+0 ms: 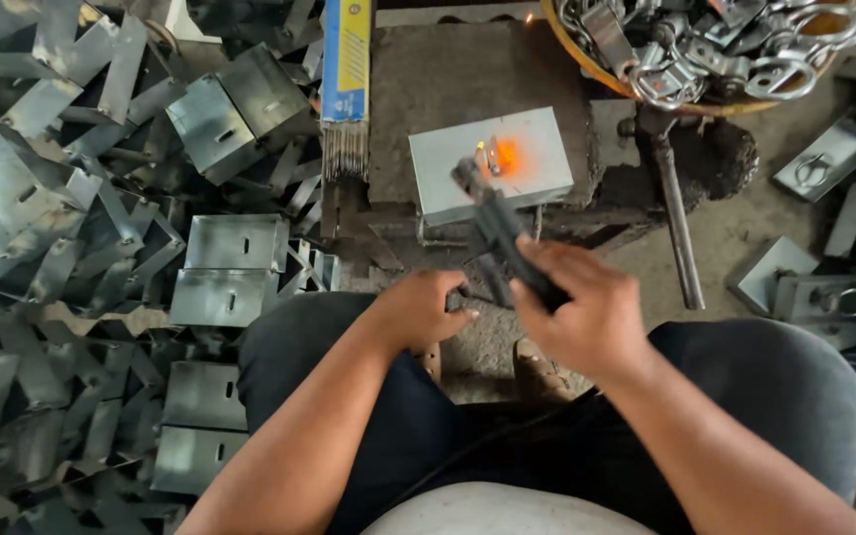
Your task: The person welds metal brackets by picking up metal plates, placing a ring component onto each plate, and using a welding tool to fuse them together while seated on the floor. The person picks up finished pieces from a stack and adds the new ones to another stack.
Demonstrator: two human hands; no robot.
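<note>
Two hands are kept low over the knees: the right hand [587,312] is wrapped, fingers closed, around a dark electrode holder [502,238], angled so its tip meets the glowing spot on the grey metal plate [492,163] lying on the stone block [458,74]; the left hand [428,309], fingers curled, steadies beneath it.

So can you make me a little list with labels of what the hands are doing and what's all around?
Right hand: grips a dark welding electrode holder, tip at the plate
Left hand: curled, beside the holder's lower end
Workpiece: grey metal plate with an orange glowing spot
Left side: heap of bent slotted metal plates
Top middle: pack of welding rods
Top right: basin of metal ring fittings
Beside the plate: hammer
</note>
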